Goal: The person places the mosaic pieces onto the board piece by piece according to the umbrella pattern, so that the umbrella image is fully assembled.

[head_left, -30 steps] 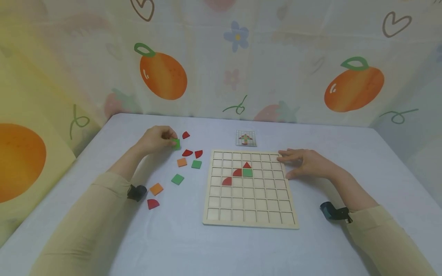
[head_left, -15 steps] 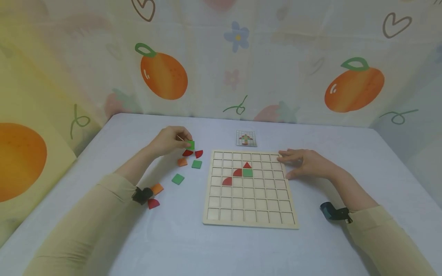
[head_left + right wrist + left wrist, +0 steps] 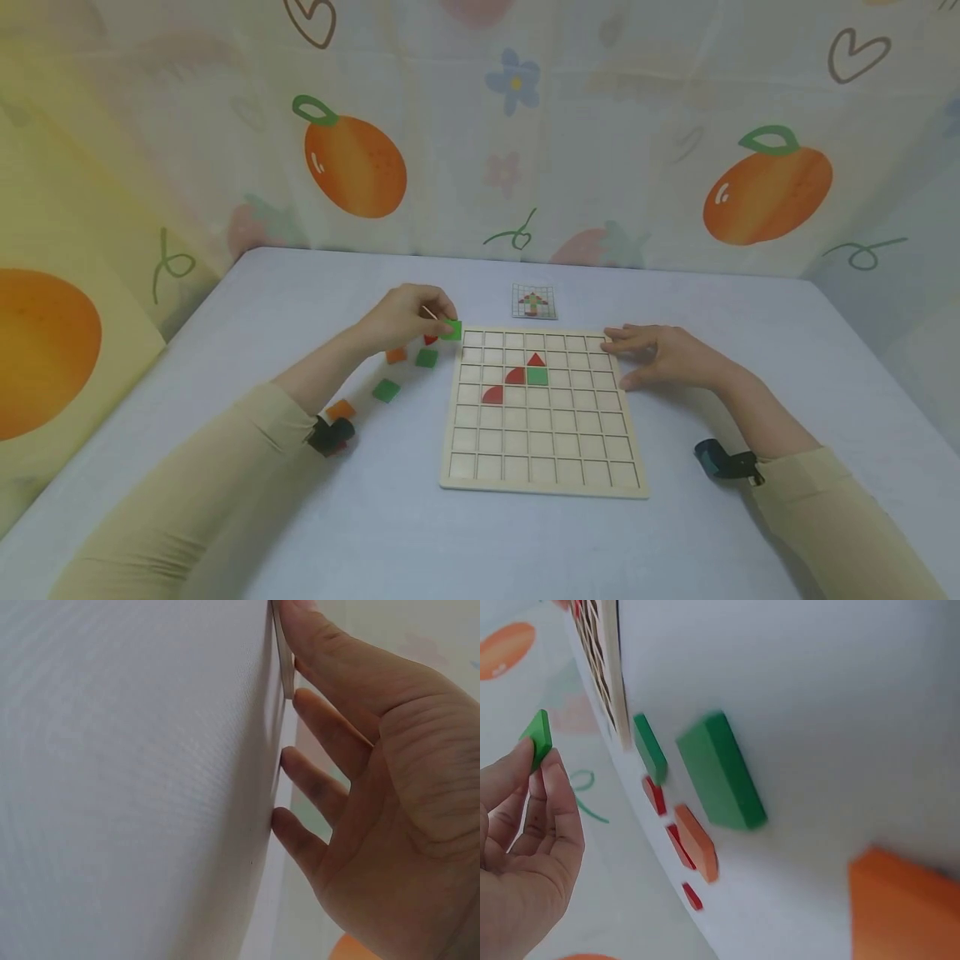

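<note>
My left hand (image 3: 408, 319) pinches a green square tile (image 3: 452, 331) between thumb and fingers, held up beside the upper left corner of the wooden grid board (image 3: 517, 483). In the left wrist view the tile (image 3: 541, 736) is clear of the table. On the board lie a red triangle (image 3: 536, 360), a green square (image 3: 537, 377) below it, and two red quarter-circle tiles (image 3: 492, 395) stepping down to the left. At the board's right edge, my right hand (image 3: 667, 357) rests with fingers spread and touches the rim; the right wrist view shows the fingers extended.
Left of the board lie loose tiles: green squares (image 3: 386, 390), orange squares (image 3: 341, 409) and red pieces (image 3: 692, 896), some partly hidden by the left arm in the head view. A small pattern card (image 3: 534, 302) lies behind the board. A printed curtain (image 3: 450, 167) hangs behind the table.
Carrying the green tile, my left hand has moved right and slightly nearer, from the loose pieces to the board's corner. The right hand and the tiles on the board stay as they were.
</note>
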The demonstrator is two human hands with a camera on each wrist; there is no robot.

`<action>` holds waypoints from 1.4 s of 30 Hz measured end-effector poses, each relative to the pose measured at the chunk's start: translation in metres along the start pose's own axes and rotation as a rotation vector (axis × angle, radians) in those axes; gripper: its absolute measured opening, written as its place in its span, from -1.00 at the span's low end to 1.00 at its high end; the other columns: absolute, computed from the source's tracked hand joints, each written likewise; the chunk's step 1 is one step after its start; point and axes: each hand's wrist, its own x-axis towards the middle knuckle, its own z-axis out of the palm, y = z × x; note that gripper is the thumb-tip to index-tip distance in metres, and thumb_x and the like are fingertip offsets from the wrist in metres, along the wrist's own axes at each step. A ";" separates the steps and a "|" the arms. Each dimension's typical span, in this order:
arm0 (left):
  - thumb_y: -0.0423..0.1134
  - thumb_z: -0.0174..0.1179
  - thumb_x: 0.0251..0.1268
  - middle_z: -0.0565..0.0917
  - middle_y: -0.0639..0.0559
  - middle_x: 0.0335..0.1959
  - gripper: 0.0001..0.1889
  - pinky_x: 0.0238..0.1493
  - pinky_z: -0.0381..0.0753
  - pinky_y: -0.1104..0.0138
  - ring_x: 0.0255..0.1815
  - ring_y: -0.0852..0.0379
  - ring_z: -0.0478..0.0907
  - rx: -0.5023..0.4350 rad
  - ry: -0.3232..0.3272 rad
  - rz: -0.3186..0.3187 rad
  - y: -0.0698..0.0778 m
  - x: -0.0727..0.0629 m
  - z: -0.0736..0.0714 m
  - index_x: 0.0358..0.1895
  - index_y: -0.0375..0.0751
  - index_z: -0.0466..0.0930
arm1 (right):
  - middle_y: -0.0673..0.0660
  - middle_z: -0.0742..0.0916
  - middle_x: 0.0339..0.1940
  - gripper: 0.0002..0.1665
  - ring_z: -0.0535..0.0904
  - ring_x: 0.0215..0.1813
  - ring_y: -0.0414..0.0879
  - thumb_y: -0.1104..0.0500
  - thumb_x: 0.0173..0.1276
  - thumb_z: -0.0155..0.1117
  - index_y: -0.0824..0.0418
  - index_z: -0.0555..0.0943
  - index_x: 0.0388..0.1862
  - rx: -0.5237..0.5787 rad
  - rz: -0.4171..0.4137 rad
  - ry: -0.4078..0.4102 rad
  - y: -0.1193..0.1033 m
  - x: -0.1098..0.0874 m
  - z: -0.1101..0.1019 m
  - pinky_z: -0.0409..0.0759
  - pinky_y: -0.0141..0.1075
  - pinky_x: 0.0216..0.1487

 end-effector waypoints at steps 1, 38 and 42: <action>-0.25 0.29 0.10 0.61 0.02 -0.30 -0.85 -0.26 0.56 0.22 -0.31 0.05 0.57 -0.013 -0.005 0.000 0.002 0.000 0.002 -0.25 -0.11 0.58 | -0.01 0.41 0.35 -0.16 0.11 0.44 0.11 -0.25 -0.18 0.47 -0.07 0.53 0.16 -0.002 0.002 -0.001 0.000 0.000 0.000 0.03 0.19 0.31; -0.33 0.25 0.07 0.61 0.12 -0.47 -0.93 -0.30 0.48 0.39 -0.36 0.17 0.48 -0.019 -0.181 0.043 0.038 -0.004 0.078 -0.37 -0.10 0.65 | -0.01 0.42 0.34 -0.17 0.13 0.43 0.12 -0.23 -0.19 0.47 -0.06 0.54 0.15 -0.014 -0.007 0.008 0.002 0.000 0.001 0.05 0.16 0.31; -0.34 0.26 0.08 0.62 0.14 -0.49 -0.95 -0.30 0.49 0.41 -0.39 0.20 0.49 0.010 -0.181 0.070 0.040 -0.004 0.080 -0.38 -0.11 0.65 | -0.01 0.42 0.34 -0.18 0.14 0.43 0.12 -0.23 -0.19 0.47 -0.06 0.54 0.15 -0.018 -0.019 0.010 0.002 0.000 0.001 0.06 0.16 0.31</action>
